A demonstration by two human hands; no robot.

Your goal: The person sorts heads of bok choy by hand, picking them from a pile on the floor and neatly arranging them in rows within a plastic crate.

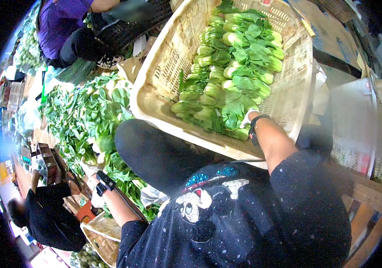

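A large cream plastic crate point(164, 60) tilts in front of me, with rows of green bok choy point(244, 70) laid inside it. My right hand point(249, 119), in a white glove with a dark band at the wrist, touches the bok choy at the crate's near end; leaves and glare hide its fingers. To the left of the crate lies a big heap of loose leafy greens point(83, 114). My left hand point(92, 167), gloved in white with a black device strapped to the wrist, is at the near edge of that heap. Whether it grips a plant is not clear.
A person in a purple top point(60, 26) crouches beyond the heap. Another person in black point(53, 214) is at the lower left, near a smaller cream crate point(105, 227). Pale plastic crates point(353, 124) and a wooden slatted pallet point(368, 197) stand at the right.
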